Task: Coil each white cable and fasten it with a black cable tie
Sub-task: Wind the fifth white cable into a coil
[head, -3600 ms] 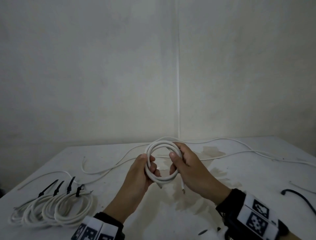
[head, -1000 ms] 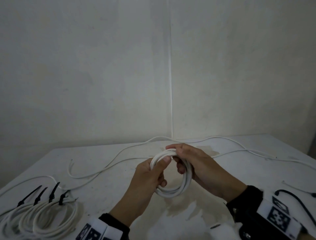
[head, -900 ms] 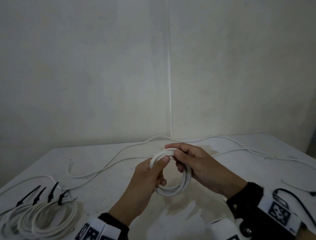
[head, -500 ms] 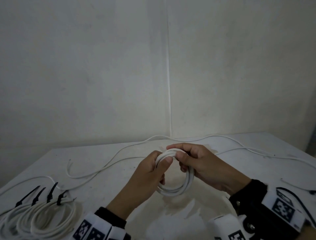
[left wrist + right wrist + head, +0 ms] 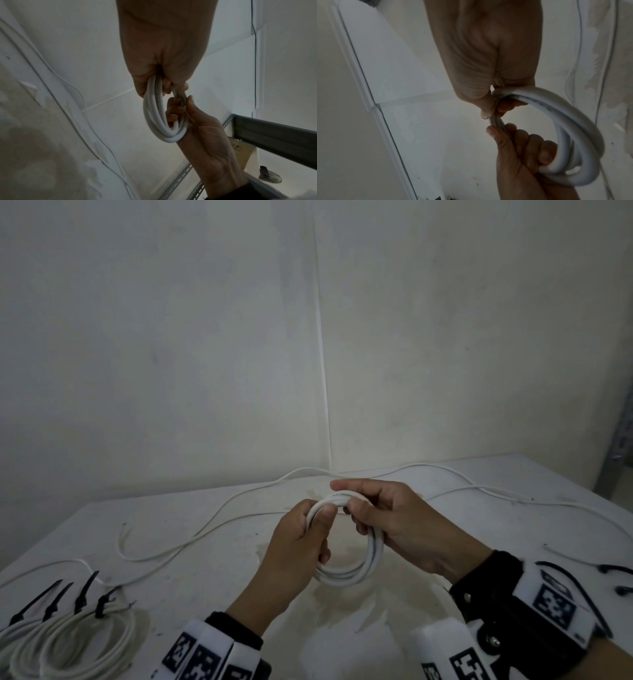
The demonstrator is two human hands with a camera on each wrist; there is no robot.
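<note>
A white cable wound into a small coil hangs above the table between both hands. My left hand grips the coil's left side, thumb pressed on top. My right hand pinches the coil's top right with curled fingers. The left wrist view shows the coil running out of my left hand, with my right hand holding its far side. In the right wrist view my right hand pinches the coil and my left hand clasps it. No black tie is on this coil.
Several coiled white cables with black ties lie at the front left of the table. Loose white cables trail across the back. Black ties lie at the right edge. A wall stands behind.
Both hands have kept hold of the coil. The coil turned from facing me to tilted, and the right hand shifted its pinch toward the top next to the left thumb.
</note>
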